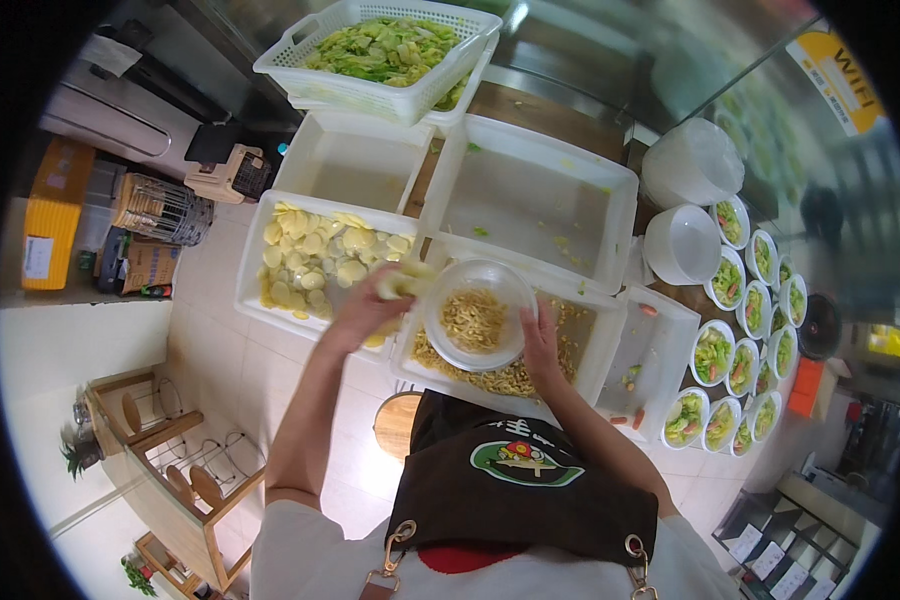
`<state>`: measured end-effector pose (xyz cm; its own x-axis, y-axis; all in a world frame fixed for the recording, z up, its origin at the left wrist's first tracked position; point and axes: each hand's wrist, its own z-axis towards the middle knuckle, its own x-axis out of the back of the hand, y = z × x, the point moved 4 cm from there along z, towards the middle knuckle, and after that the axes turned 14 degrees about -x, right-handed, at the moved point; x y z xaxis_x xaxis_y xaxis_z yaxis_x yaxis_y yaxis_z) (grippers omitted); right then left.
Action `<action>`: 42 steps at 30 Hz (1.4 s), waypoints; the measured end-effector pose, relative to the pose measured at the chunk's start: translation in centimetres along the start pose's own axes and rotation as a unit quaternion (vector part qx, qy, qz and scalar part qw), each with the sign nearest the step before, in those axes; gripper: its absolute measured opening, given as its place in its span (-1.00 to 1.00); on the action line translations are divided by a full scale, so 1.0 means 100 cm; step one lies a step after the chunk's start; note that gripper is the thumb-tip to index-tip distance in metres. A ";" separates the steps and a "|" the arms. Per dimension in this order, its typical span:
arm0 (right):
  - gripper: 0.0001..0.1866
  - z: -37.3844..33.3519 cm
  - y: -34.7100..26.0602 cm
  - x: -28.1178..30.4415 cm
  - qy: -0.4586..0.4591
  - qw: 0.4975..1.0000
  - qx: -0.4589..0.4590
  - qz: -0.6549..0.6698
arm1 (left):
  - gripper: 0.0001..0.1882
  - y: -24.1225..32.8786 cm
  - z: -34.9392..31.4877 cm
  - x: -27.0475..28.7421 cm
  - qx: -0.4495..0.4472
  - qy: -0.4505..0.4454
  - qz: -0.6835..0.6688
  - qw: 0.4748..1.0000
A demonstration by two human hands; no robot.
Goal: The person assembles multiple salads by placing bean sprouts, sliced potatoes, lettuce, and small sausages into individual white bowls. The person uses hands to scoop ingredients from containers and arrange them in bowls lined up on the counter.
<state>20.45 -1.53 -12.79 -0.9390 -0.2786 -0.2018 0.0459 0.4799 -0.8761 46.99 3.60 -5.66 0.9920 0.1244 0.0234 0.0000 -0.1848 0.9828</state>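
Note:
My right hand (541,347) grips a round, pale plastic bowl (482,275) by its right side. Inside the bowl lies a heap of bean sprouts (473,322). Closed around several pale yellow potato slices (406,281), my left hand (367,308) is at the bowl's left rim, somewhat blurred by motion. Below that hand stands a white tray (251,262) holding many more slices. Under the bowl, another white tray (602,352) contains loose bean sprouts, partly hidden by the bowl and my right hand.
Leafy vegetables fill a white basket (410,98) at the back. Two white trays, one large (530,200), show only scraps. On the right are stacked empty bowls (682,245), several filled bowls (712,352) and a narrow tray (655,350) with sausage pieces.

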 end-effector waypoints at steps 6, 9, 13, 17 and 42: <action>-0.65 0.001 -0.007 -0.015 -0.035 0.997 -0.006 0.073 | -0.48 -0.002 0.018 -0.099 -0.225 -0.055 0.381 0.895; -0.64 -0.001 0.004 0.004 -0.010 0.995 -0.012 0.100 | -0.55 0.011 0.016 -0.095 -0.132 -0.052 0.223 0.964; -0.60 -0.009 -0.003 0.003 0.030 0.999 -0.013 0.021 | -0.76 0.017 0.012 -0.049 -0.013 0.032 0.120 0.992; -0.58 -0.017 0.004 0.010 0.084 0.995 -0.053 0.002 | -0.80 -0.043 0.042 0.081 -0.050 0.167 0.228 0.958; -0.60 -0.009 -0.025 0.000 0.050 0.998 -0.023 -0.009 | -0.71 -0.011 0.017 0.016 -0.085 0.094 0.077 0.989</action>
<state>20.01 -1.95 -10.23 -0.9690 -0.2040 -0.1392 0.0149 0.5142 -0.8575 48.82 2.34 -7.05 0.9372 0.2902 0.1935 -0.1866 -0.0514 0.9811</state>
